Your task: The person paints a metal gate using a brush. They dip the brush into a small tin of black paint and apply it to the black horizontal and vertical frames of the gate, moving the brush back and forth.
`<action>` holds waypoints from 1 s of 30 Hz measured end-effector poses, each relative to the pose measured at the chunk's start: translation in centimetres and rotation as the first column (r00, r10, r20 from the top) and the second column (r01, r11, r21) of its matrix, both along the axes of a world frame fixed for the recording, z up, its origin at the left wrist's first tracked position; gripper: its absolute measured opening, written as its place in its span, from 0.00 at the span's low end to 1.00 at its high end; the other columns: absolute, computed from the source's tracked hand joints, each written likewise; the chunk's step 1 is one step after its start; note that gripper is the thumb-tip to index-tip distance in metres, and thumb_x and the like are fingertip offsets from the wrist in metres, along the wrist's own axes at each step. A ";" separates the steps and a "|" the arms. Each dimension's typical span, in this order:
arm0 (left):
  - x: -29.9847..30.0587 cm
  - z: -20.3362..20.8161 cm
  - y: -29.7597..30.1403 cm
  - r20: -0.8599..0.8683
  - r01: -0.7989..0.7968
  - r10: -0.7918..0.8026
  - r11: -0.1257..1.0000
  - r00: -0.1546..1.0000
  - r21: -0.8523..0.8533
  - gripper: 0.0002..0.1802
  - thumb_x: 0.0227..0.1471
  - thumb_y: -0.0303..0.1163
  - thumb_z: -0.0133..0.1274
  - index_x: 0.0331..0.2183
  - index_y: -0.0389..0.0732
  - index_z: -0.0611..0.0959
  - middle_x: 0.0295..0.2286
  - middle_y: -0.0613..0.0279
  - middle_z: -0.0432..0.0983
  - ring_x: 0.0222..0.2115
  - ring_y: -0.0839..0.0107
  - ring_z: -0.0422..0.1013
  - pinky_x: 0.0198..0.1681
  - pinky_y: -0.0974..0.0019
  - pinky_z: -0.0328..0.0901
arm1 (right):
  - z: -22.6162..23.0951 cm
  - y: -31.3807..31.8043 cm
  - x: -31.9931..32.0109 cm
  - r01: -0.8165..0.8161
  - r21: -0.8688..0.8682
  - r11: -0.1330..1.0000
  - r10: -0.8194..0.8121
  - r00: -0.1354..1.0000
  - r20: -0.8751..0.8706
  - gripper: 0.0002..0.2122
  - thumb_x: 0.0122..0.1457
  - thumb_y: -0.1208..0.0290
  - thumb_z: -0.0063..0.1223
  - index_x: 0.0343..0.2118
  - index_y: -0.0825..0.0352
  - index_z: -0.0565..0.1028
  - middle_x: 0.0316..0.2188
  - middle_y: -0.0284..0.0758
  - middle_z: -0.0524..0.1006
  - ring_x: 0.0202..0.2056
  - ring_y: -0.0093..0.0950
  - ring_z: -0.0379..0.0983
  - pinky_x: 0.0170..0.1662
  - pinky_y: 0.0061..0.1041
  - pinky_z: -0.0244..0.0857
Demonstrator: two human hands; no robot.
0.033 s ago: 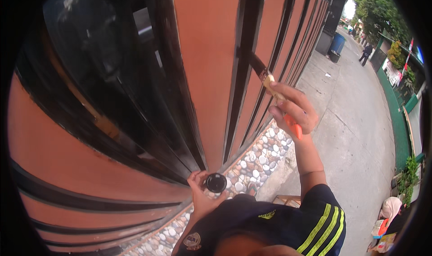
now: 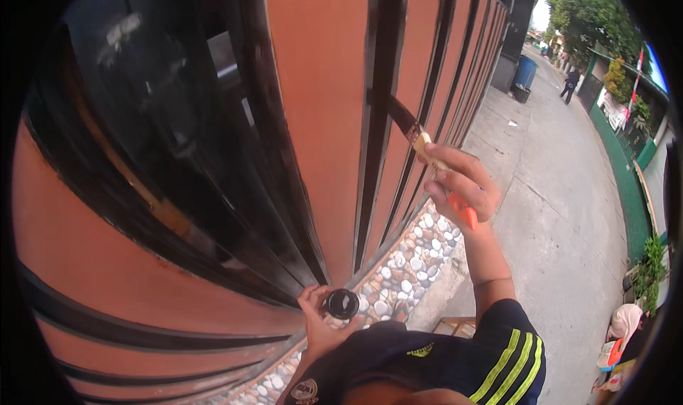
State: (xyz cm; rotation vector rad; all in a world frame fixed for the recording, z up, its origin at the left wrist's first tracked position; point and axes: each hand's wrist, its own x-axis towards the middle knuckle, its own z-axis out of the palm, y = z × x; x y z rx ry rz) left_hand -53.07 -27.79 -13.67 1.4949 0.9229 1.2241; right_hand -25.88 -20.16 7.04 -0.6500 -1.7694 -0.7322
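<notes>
My right hand [image 2: 466, 184] is closed around the wooden handle of a paintbrush [image 2: 423, 145], whose lower end is orange. The brush's dark bristles reach a black vertical strip [image 2: 377, 120] between reddish-orange panels of the wall, and they appear to touch it. Low beside the wall, my left hand [image 2: 320, 323] grips a small round container [image 2: 343, 304] with its fingers curled about the side. Dark, shiny contents with a pale reflection show inside it.
A glossy dark window [image 2: 163, 85] fills the wall's left part. White and brown pebbles [image 2: 409, 263] line its foot. A concrete lane [image 2: 555, 206] runs off to the right, with a blue barrel [image 2: 525, 72] and a distant person [image 2: 570, 85]. A wooden frame [image 2: 455, 325] stands beside me.
The brush tip has slid slightly down along the black strip with my right hand. My left hand and the container sit a little lower in view, as the view has shifted.
</notes>
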 end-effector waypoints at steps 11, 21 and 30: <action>-0.9 1.3 0.7 -0.049 0.168 -0.166 0.984 0.985 0.051 0.53 0.34 0.22 0.68 0.55 0.38 0.49 0.44 0.53 0.64 0.47 0.65 0.70 0.52 0.65 0.66 | 14.2 2.9 -0.3 -0.229 0.297 0.927 0.258 0.964 -0.063 0.10 0.57 0.81 0.59 0.40 0.71 0.71 0.39 0.42 0.80 0.40 0.29 0.80 0.40 0.25 0.76; -0.9 1.0 -0.6 -0.040 0.160 -0.158 0.986 0.987 0.045 0.53 0.35 0.21 0.67 0.55 0.38 0.48 0.44 0.54 0.64 0.47 0.66 0.71 0.52 0.65 0.66 | 16.6 6.0 -1.8 -0.141 0.404 0.904 0.123 0.990 0.070 0.09 0.55 0.77 0.62 0.37 0.67 0.74 0.36 0.35 0.80 0.34 0.29 0.80 0.38 0.21 0.76; -0.8 0.7 -1.0 -0.059 0.148 -0.145 0.988 0.988 0.036 0.53 0.35 0.21 0.67 0.55 0.40 0.49 0.44 0.55 0.64 0.47 0.66 0.71 0.50 0.66 0.67 | 16.2 4.1 -0.4 0.086 0.426 0.900 -0.179 0.967 0.183 0.14 0.49 0.80 0.62 0.39 0.62 0.74 0.42 0.33 0.79 0.37 0.31 0.79 0.35 0.23 0.77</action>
